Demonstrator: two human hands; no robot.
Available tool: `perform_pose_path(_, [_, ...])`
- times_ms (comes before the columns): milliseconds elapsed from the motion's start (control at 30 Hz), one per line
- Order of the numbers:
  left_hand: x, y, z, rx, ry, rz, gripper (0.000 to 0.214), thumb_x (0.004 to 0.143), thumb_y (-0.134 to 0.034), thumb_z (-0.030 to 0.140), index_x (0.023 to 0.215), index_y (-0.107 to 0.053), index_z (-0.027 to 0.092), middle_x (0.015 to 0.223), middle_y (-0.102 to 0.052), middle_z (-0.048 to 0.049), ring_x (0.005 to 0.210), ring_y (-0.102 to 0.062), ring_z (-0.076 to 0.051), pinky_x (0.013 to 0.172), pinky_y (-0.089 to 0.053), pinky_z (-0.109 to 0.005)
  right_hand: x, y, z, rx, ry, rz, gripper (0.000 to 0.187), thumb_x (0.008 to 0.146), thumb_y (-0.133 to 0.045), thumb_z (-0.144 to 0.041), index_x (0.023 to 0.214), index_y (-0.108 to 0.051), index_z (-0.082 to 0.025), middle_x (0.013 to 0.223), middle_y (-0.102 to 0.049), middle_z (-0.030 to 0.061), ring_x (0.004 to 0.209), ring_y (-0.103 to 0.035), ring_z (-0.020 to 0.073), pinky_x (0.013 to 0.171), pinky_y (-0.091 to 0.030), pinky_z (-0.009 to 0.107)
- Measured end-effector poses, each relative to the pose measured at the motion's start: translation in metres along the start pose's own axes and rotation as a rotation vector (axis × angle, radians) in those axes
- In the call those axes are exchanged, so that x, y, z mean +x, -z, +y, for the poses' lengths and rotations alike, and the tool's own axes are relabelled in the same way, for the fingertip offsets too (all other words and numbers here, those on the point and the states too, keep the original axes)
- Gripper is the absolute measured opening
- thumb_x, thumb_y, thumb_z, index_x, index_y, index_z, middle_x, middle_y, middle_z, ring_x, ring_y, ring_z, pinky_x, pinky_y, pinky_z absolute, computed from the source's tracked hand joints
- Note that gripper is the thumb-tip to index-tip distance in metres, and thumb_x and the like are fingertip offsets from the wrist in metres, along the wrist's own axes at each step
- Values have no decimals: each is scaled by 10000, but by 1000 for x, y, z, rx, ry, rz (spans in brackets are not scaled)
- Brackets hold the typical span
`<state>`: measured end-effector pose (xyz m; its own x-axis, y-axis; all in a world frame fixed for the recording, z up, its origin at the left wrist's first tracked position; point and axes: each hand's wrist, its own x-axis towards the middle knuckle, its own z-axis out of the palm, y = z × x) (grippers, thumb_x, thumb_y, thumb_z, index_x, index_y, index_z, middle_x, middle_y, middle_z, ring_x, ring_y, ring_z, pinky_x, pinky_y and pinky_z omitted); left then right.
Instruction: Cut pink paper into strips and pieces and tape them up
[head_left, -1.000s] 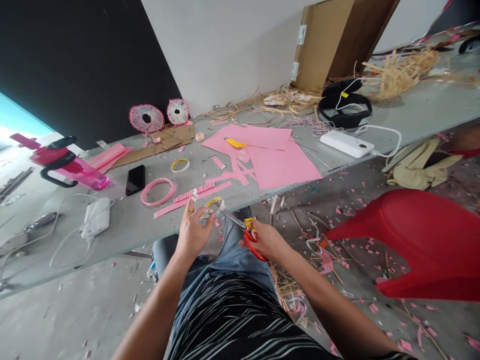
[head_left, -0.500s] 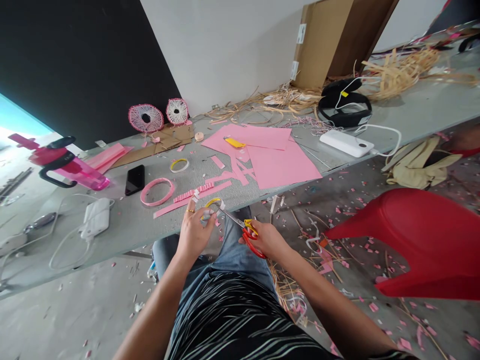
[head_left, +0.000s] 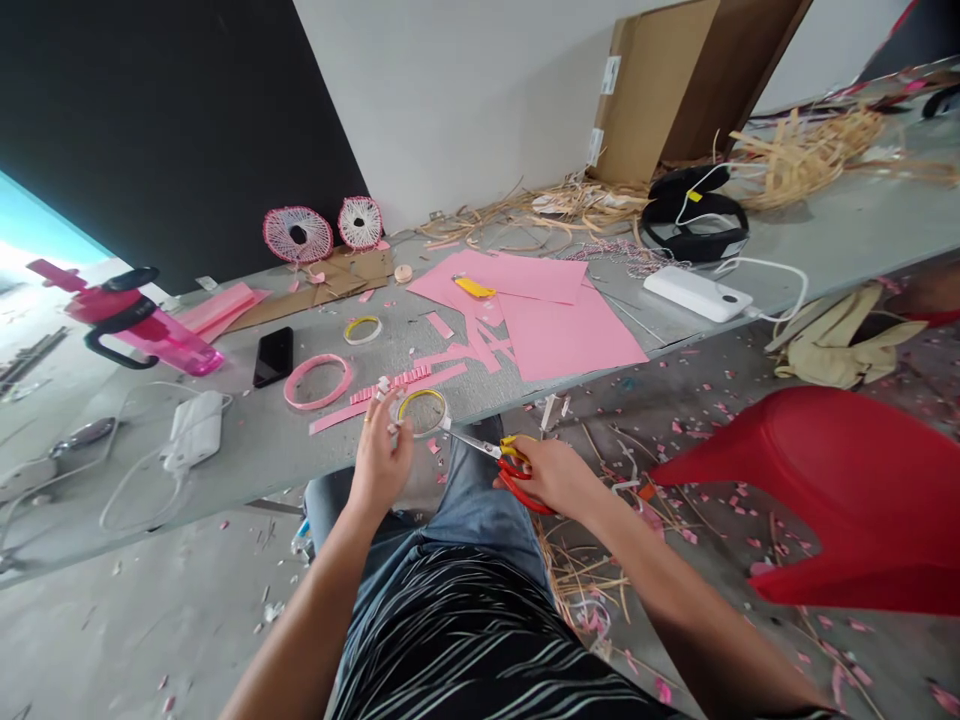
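Note:
My left hand [head_left: 384, 455] is at the table's front edge, its thumb spread from the fingers. Small white tape bits [head_left: 384, 384] cling to the fingertips. Just right of it is a tape roll [head_left: 409, 402] with a yellow inner ring; whether the fingers still touch it is unclear. My right hand [head_left: 551, 475] grips scissors [head_left: 484, 445] with red and yellow handles. Their blades point left, their tips at a white piece on the roll's right side. Behind my left hand lie a folded pink paper strip [head_left: 390, 384] and a flat pink strip [head_left: 337, 416].
Pink sheets [head_left: 574, 335] with a yellow cutter [head_left: 474, 287] lie farther back. A pink ring [head_left: 318, 382], another tape roll [head_left: 362, 330], a phone [head_left: 273, 357] and a pink bottle [head_left: 161, 335] are at left. A power bank [head_left: 697, 294] and red stool [head_left: 847, 480] are at right.
My left hand has shifted left and its thumb has come away from the tape roll, which now shows more fully. The scissors have moved slightly right and down.

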<state>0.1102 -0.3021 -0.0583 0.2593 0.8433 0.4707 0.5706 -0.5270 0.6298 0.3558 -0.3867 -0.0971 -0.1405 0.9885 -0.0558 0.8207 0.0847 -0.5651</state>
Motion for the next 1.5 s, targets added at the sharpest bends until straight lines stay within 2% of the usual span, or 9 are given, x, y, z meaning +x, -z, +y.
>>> perform_pose_path(133, [-8,12,14,-335,7,19,514,979,-463,244,1486,-389,277,1544,-467,-134,1309,-571,-264,877,-632,-406,-9,12,-11,-58,120,-34,213,853,-698,-347,972,-671,-173,830,-745,74,712,-671,221,601,-309,285])
perform_pose_path(333, [-20,19,26,-315,14,26,630,905,-544,143,1501,-376,261,1573,-419,-176,1355,-536,-284,739,-627,-260,-11,18,-27,-60,199,-49,141,834,-674,-290,912,-656,-174,772,-717,57,674,-639,199,593,-288,293])
perform_pose_path(500, [-23,19,28,-290,-3,13,615,893,-570,148,1474,-410,273,1624,-331,-165,1403,-484,-277,772,-602,-250,-11,20,-34,-88,191,-61,167,847,-678,-315,908,-645,-163,801,-728,74,677,-638,202,590,-271,296])
perform_pose_path(633, [-25,19,30,-232,11,12,562,878,-598,165,1419,-471,252,1612,-354,-164,1408,-475,-273,801,-588,-261,-11,19,-34,-102,181,-75,212,865,-680,-354,923,-649,-152,825,-738,89,693,-650,215,594,-269,298])
perform_pose_path(900, [-25,15,31,-208,-2,2,581,876,-599,158,1429,-470,281,1603,-377,-142,1427,-448,-269,789,-577,-265,-10,16,-31,-93,198,-46,190,861,-682,-328,923,-652,-151,815,-735,84,707,-664,215,591,-272,294])
perform_pose_path(1100, [-25,13,35,-151,-9,-5,568,880,-583,157,1430,-500,273,1589,-407,-136,1258,-589,-230,766,-579,-268,-11,16,-31,-98,203,-29,210,866,-679,-360,928,-662,-161,827,-740,82,703,-670,210,595,-288,295])
perform_pose_path(1300, [-23,13,40,-108,76,66,530,872,-588,151,1379,-565,303,1593,-413,-114,882,-683,-127,693,-581,-248,-13,9,-33,-84,196,-62,263,870,-674,-382,998,-688,-152,906,-758,116,752,-699,247,618,-376,315])
perform_pose_path(1400, [-18,17,34,-102,103,172,523,883,-596,171,1390,-553,291,1556,-466,-114,1025,-678,-160,737,-587,-245,-18,5,-30,-28,202,-106,308,857,-701,-381,1068,-685,-157,963,-761,121,818,-713,261,662,-439,327])
perform_pose_path(1500, [-14,27,22,-108,77,271,537,903,-583,190,1429,-504,260,1526,-493,-126,1284,-579,-227,841,-595,-284,-17,17,-20,27,144,-80,269,858,-698,-344,1056,-670,-165,931,-760,105,795,-710,243,666,-461,319])
